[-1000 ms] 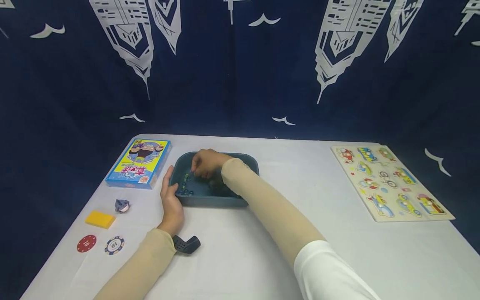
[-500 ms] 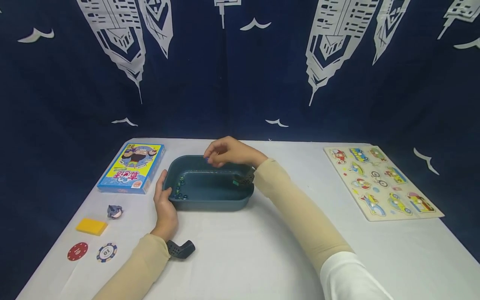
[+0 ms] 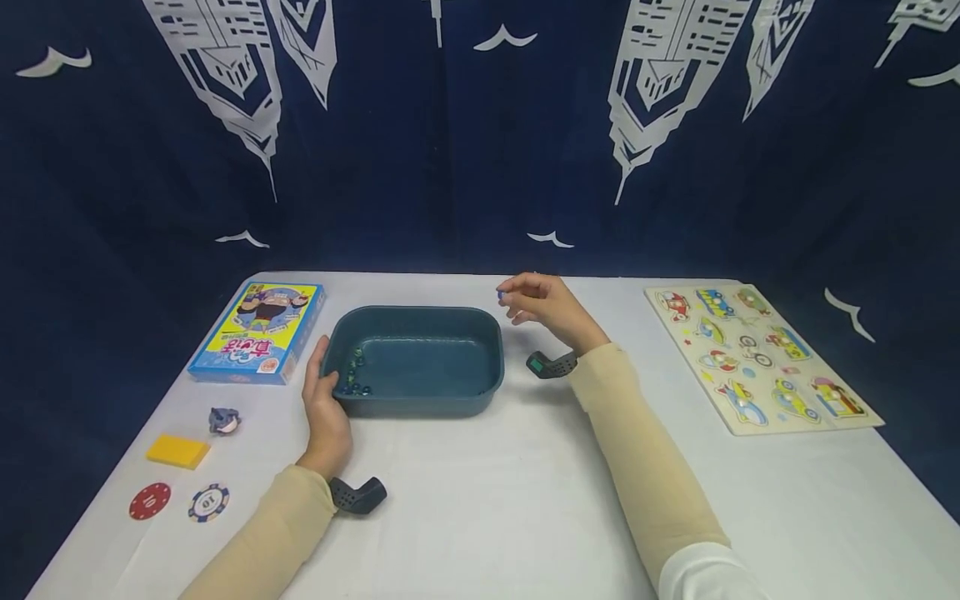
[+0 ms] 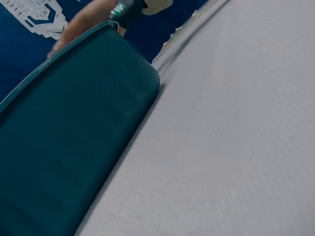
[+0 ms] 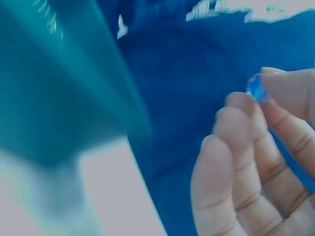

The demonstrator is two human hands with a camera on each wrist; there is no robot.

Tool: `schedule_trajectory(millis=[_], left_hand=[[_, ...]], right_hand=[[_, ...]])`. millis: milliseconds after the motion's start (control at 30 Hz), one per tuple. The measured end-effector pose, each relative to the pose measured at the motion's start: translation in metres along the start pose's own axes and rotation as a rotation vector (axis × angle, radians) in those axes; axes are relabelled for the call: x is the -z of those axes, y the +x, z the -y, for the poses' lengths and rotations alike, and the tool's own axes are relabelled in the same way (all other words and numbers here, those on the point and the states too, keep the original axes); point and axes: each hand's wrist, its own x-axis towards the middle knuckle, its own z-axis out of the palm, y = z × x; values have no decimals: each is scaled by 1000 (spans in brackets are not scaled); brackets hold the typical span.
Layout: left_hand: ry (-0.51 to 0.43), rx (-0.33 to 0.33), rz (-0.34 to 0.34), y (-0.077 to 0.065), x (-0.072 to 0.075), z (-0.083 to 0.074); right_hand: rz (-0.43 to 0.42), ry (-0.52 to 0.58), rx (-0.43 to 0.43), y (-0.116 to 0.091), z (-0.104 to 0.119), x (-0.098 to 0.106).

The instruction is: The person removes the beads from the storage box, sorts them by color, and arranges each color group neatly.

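Observation:
A dark teal rectangular basin stands on the table, with several small glass marbles grouped inside near its left end. Against the basin's left end rests my left hand, fingers straight along the outer wall and thumb at the near corner. My right hand is in the air just right of the basin. Between thumb and index finger it pinches a small blue glass marble; the other fingers are loosely bent. In the left wrist view, the basin's outer wall fills the left half and my left hand is out of sight.
To the left lie a blue boxed game, a small shark figure, a yellow block, a red chip and a white-and-blue chip. A picture puzzle board lies at right. A dark curtain hangs behind the table.
My right hand has lifted out of the basin with the blue marble and moved right, past the rim. My left hand stays at the basin's left end. The head view has shifted slightly.

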Motion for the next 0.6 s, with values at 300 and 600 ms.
schedule_trajectory(millis=[300, 600], left_hand=[[-2, -7, -7, 0, -2, -3], [6, -4, -10, 0, -1, -2]], right_hand=[[-28, -142, -122, -5, -46, 19], [6, -201, -158, -10, -73, 23]])
